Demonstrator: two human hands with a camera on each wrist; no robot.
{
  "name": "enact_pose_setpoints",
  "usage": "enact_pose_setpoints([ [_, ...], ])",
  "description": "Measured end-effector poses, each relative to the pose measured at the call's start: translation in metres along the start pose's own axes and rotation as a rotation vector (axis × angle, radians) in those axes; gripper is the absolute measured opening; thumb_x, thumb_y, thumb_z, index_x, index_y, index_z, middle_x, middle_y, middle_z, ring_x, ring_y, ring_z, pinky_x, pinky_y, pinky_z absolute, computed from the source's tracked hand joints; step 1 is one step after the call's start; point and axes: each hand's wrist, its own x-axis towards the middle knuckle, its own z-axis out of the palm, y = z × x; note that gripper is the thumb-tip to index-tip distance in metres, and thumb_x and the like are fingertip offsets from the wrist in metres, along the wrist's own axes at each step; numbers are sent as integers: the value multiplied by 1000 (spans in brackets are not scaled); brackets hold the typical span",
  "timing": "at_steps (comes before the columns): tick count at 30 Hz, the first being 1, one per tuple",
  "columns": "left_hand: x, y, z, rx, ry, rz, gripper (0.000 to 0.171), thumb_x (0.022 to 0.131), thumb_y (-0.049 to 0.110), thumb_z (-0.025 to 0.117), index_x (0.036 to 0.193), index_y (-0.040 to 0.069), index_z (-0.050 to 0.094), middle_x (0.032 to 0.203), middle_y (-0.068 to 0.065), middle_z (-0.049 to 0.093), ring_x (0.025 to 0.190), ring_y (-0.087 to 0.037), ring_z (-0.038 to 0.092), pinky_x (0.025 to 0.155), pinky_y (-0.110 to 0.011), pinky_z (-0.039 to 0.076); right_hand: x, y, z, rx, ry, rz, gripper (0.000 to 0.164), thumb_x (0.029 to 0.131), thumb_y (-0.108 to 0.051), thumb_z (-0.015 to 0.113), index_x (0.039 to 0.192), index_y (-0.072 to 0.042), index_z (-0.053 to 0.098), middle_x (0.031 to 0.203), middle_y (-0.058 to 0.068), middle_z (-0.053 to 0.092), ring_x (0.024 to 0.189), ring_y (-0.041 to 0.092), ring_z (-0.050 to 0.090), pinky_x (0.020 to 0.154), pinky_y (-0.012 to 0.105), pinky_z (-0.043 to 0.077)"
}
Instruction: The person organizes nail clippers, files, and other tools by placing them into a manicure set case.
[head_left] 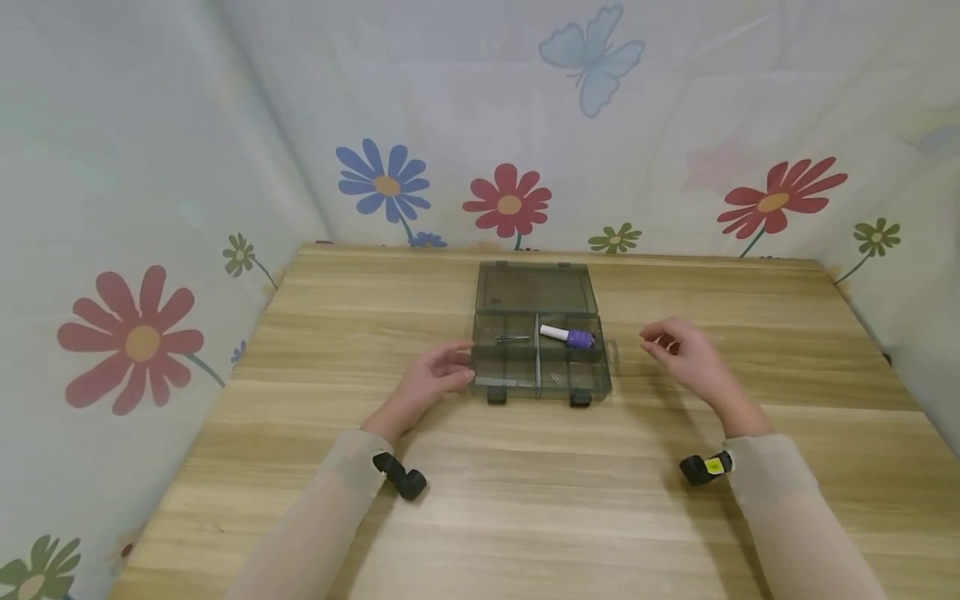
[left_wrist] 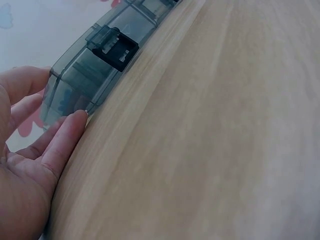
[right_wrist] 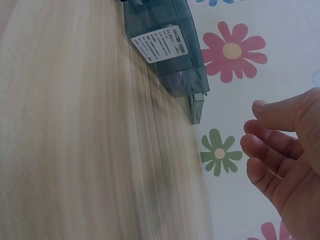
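Note:
A translucent dark-green compartment box (head_left: 537,360) lies on the table with its lid (head_left: 536,287) raised at the back. My left hand (head_left: 435,377) touches the box's left end with fairly straight fingers; in the left wrist view the thumb (left_wrist: 75,122) rests at its lower front corner. In the back right compartment lies a purple nail polish bottle (head_left: 579,338) with a white cap. A thin, shiny metal piece (head_left: 513,337) sits in the back left one, and a small clear item (head_left: 557,377) in the front right. My right hand (head_left: 686,357) hovers right of the box, loosely curled, holding nothing visible.
Two black latches (head_left: 497,395) hang at the box's front, and a handle (head_left: 613,352) juts from its right side. The right wrist view shows a white printed label (right_wrist: 159,44) on that side. Behind the wooden table (head_left: 525,500) stands a flower-print backdrop (head_left: 450,100).

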Motion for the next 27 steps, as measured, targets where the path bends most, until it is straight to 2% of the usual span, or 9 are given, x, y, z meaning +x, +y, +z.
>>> enact_pose_setpoints([
  [15, -2, 1, 0, 30, 4, -10, 55, 85, 23, 70, 134, 10, 49, 123, -13, 55, 104, -25, 58, 79, -37, 53, -6, 20, -13, -4, 22, 55, 14, 89, -3, 60, 100, 5, 63, 90, 15, 62, 76, 24, 54, 62, 19, 44],
  [23, -1, -2, 0, 22, 0, -9, 56, 84, 23, 71, 134, 10, 49, 123, -13, 56, 105, -25, 58, 80, -37, 52, -14, 39, -25, 0, 40, 143, 18, 92, -8, 58, 104, 5, 62, 94, 18, 61, 80, 20, 52, 65, 15, 41],
  [27, -1, -1, 0, 19, 0, -6, 56, 84, 22, 70, 134, 10, 48, 124, -13, 55, 105, -25, 58, 80, -37, 52, -17, 47, -33, -17, 45, 185, 19, 93, -8, 57, 105, 5, 61, 94, 20, 61, 81, 24, 52, 63, 14, 40],
])
